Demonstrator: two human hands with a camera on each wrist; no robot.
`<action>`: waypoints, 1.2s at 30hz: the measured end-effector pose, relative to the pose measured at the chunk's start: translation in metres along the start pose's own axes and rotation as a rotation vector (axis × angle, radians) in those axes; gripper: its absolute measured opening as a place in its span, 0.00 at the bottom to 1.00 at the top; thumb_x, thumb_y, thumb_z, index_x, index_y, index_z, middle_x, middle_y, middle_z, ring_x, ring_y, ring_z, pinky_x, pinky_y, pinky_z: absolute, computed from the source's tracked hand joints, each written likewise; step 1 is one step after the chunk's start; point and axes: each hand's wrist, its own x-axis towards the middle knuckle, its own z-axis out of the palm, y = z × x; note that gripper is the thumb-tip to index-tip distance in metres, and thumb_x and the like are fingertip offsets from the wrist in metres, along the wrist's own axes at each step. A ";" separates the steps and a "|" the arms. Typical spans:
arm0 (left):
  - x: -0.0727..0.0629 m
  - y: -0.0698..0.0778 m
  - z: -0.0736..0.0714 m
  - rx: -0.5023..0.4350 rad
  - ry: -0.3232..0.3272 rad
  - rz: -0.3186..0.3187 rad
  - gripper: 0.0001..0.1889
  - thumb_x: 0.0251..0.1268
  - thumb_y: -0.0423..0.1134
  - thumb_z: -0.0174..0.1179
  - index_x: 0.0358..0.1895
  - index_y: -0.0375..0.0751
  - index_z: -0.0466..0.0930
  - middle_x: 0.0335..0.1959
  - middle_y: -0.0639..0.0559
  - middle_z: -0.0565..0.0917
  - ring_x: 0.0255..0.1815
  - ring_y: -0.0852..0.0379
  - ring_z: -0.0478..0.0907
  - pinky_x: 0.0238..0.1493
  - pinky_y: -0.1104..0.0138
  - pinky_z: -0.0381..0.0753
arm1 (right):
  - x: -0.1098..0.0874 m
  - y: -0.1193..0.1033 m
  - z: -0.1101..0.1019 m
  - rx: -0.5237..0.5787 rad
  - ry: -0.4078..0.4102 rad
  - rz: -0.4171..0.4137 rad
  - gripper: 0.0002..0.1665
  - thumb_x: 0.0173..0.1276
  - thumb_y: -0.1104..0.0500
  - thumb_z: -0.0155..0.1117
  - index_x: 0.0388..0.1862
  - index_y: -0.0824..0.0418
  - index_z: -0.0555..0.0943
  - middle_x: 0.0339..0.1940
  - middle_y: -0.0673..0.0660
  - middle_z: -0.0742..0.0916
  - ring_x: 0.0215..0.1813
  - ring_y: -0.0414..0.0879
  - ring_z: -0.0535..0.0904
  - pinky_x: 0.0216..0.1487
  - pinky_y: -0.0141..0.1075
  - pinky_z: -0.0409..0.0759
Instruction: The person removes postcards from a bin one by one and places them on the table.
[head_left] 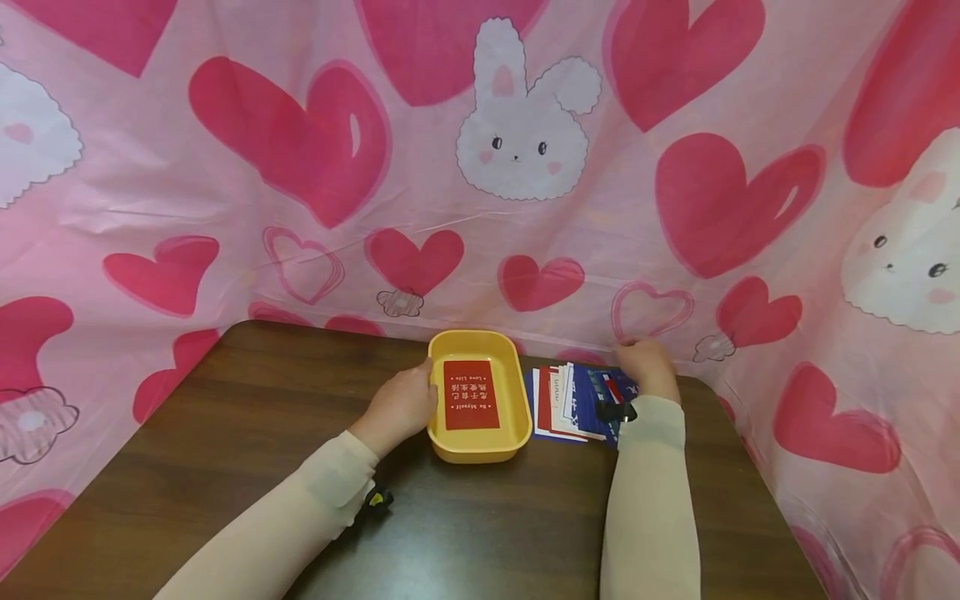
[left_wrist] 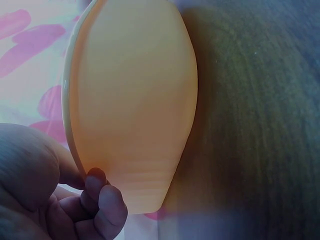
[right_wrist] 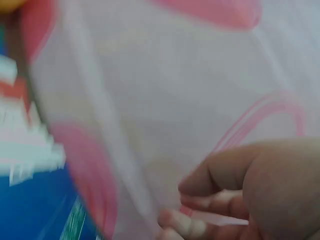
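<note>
A yellow plastic tray [head_left: 519, 400] with raised walls stands near the back of the table, and a red card [head_left: 471, 408] with white lettering lies flat inside it. My left hand [head_left: 401, 407] grips the tray's rim on its left side; in the left wrist view curled fingers [left_wrist: 111, 200] show against the tray's outer wall [left_wrist: 135, 100]. Just right of the tray, overlapping cards [head_left: 573, 400] in blue, white and red lie spread in a row. Above their right end is my right hand [head_left: 649, 368], its fingers [right_wrist: 200, 182] loosely bent and nothing visible in them.
The dark wooden table [head_left: 450, 533] has its back edge close behind the tray and cards. A pink cloth [head_left: 420, 208] printed with hearts and rabbits hangs behind the table and at both sides. Small black devices sit at both wrists.
</note>
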 end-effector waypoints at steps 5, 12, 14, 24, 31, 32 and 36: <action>0.001 -0.002 0.001 0.007 0.005 0.004 0.30 0.89 0.44 0.57 0.85 0.34 0.70 0.64 0.41 0.89 0.50 0.47 0.86 0.66 0.46 0.88 | -0.006 -0.017 -0.005 0.160 -0.037 -0.028 0.31 0.82 0.48 0.61 0.74 0.64 0.82 0.59 0.65 0.88 0.62 0.60 0.81 0.66 0.52 0.81; 0.000 -0.001 0.001 -0.003 0.004 0.003 0.29 0.90 0.43 0.56 0.84 0.35 0.70 0.62 0.42 0.90 0.50 0.48 0.87 0.66 0.47 0.88 | -0.023 -0.048 -0.006 0.218 -0.060 -0.118 0.31 0.85 0.50 0.61 0.80 0.62 0.79 0.64 0.68 0.89 0.62 0.59 0.87 0.64 0.47 0.85; 0.000 -0.001 0.001 -0.001 0.003 0.003 0.30 0.90 0.43 0.56 0.85 0.34 0.69 0.64 0.41 0.90 0.50 0.47 0.87 0.66 0.47 0.88 | -0.026 -0.058 -0.002 0.224 -0.084 -0.162 0.31 0.85 0.51 0.62 0.80 0.63 0.78 0.66 0.71 0.89 0.64 0.63 0.88 0.70 0.53 0.85; 0.001 -0.002 -0.001 0.023 0.011 0.013 0.31 0.89 0.42 0.56 0.86 0.33 0.68 0.66 0.38 0.89 0.51 0.45 0.87 0.66 0.45 0.88 | -0.033 -0.100 0.021 0.197 -0.164 -0.266 0.32 0.83 0.46 0.67 0.78 0.58 0.81 0.64 0.66 0.90 0.64 0.64 0.89 0.72 0.59 0.87; 0.000 -0.002 0.001 0.010 0.017 0.022 0.31 0.89 0.43 0.57 0.86 0.34 0.69 0.67 0.39 0.89 0.52 0.45 0.88 0.67 0.44 0.87 | -0.039 -0.124 0.048 0.206 -0.228 -0.327 0.31 0.83 0.47 0.67 0.77 0.60 0.81 0.61 0.66 0.91 0.60 0.65 0.90 0.66 0.56 0.91; 0.000 -0.003 0.001 0.012 0.017 0.026 0.31 0.89 0.42 0.57 0.86 0.34 0.69 0.68 0.39 0.89 0.53 0.45 0.88 0.68 0.43 0.87 | -0.040 -0.127 0.053 0.206 -0.239 -0.335 0.30 0.83 0.48 0.67 0.76 0.60 0.81 0.61 0.66 0.91 0.58 0.64 0.91 0.63 0.54 0.92; 0.000 -0.002 0.000 0.020 0.024 0.036 0.30 0.89 0.41 0.57 0.85 0.32 0.69 0.70 0.37 0.88 0.55 0.45 0.89 0.70 0.42 0.86 | -0.040 -0.141 0.075 0.173 -0.266 -0.353 0.26 0.82 0.51 0.69 0.71 0.63 0.83 0.54 0.66 0.91 0.48 0.57 0.91 0.50 0.45 0.94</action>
